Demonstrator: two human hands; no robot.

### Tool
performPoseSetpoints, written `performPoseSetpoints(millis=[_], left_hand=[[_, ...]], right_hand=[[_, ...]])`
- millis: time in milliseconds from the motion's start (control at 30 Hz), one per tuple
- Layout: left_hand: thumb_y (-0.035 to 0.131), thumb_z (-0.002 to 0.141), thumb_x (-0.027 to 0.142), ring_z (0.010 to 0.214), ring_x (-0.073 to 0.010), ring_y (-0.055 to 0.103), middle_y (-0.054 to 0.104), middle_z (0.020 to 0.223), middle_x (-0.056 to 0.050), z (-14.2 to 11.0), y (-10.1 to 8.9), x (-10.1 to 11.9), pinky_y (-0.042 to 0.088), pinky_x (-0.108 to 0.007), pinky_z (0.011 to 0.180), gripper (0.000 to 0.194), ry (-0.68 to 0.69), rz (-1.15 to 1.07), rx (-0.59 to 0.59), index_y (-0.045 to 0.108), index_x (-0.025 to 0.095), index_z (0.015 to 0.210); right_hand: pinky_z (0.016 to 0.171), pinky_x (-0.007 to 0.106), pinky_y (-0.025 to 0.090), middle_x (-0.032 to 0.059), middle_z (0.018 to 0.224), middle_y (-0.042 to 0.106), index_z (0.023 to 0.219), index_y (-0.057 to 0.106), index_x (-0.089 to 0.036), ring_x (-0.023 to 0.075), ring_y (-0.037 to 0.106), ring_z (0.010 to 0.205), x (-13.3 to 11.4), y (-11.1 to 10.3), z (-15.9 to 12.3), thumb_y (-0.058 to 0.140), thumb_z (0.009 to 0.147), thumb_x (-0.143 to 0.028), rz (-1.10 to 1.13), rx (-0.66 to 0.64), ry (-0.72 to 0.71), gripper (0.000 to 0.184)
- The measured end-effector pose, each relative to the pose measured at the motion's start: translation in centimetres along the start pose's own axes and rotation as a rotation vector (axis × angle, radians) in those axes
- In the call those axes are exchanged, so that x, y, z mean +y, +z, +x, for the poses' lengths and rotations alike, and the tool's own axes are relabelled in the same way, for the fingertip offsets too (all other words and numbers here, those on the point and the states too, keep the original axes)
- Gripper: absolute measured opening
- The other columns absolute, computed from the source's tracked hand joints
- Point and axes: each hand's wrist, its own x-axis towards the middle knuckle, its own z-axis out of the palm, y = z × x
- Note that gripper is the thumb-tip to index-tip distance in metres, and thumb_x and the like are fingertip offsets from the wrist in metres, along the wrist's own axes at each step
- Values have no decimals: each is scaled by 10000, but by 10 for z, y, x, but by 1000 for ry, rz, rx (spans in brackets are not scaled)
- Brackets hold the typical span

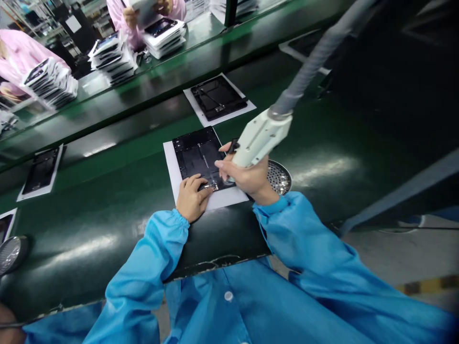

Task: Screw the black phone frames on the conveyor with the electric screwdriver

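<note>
A black tablet housing (195, 157) with its inner side up lies on a white sheet (172, 167) in front of me. My left hand (193, 197) rests on its lower edge, fingers bent a little and apart, beside small metallic parts. In my right hand (247, 177) is a pale green electric screwdriver (263, 136), held tilted over the housing's right side, with a grey ribbed hose (308, 71) rising from its top. My hand hides the tool's lower end, so contact with the housing cannot be seen. Partly behind my right wrist stands a round dish with a perforated metal top (279, 177).
Another open tablet housing (218, 98) lies beyond on the green conveyor belt (118, 191); one more housing (41, 169) is at left. A second round dish (12, 253) sits at the left edge. Across the line, people in pink sleeves (32, 48) work beside stacked tablets (114, 59).
</note>
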Motion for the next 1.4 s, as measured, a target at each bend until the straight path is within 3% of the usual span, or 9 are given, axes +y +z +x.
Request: performPoseSetpoints(millis=[167, 533, 833, 933, 1133, 1300, 1400], left_hand=[[529, 916, 291, 1315, -302, 412, 599, 1269, -68, -3, 2, 1, 257, -604, 1077, 230, -23, 14, -18, 718, 296, 1047], [520, 919, 289, 1308, -293, 439, 589, 1297, -90, -2, 0, 5, 271, -611, 1082, 254, -46, -5, -72, 709, 299, 1089], [531, 911, 275, 1302, -294, 463, 564, 1348, -93, -2, 2, 3, 294, -603, 1093, 255, -3, -13, -47, 708, 276, 1095], [518, 915, 262, 1323, -300, 445, 548, 1370, -103, -4, 3, 1, 329, -585, 1084, 255, 41, -14, -16, 714, 247, 1077], [503, 928, 297, 1339, -290, 436, 579, 1340, -93, -12, 2, 1, 355, -551, 1090, 247, 121, -25, 59, 734, 215, 958], [497, 927, 373, 1310, -305, 472, 545, 1362, -169, -12, 3, 1, 393, -525, 1079, 416, 22, 48, 39, 597, 117, 1239], [463, 941, 373, 1309, -294, 476, 557, 1349, -167, -13, 4, 4, 389, -515, 1087, 414, 9, 82, 26, 594, 127, 1247]], right_hand=[[537, 303, 494, -77, 452, 552, 800, 578, -191, 105, 531, 428, 18, 13, -7, 677, 685, -191, -18, -37, 41, 152], [656, 329, 528, -70, 545, 541, 882, 558, -188, 103, 540, 492, 25, 13, -15, 683, 698, -221, -78, -146, 40, 225], [580, 302, 523, -52, 559, 554, 860, 594, -176, 102, 545, 487, 23, 15, -15, 691, 694, -195, -52, -122, 19, 193], [518, 295, 509, -68, 526, 558, 940, 601, -178, 101, 530, 424, 12, 5, -7, 709, 689, -189, -46, -98, 34, 273], [410, 263, 450, -101, 436, 515, 807, 584, -211, 88, 479, 342, 12, -41, 20, 769, 658, -235, 62, 66, -108, 239], [383, 262, 438, -114, 420, 504, 796, 578, -216, 88, 464, 323, 28, -56, 31, 769, 636, -243, 36, 150, -101, 250], [380, 266, 421, -108, 418, 518, 834, 596, -216, 91, 461, 319, 29, -52, 32, 741, 639, -206, -7, 147, -93, 244]])
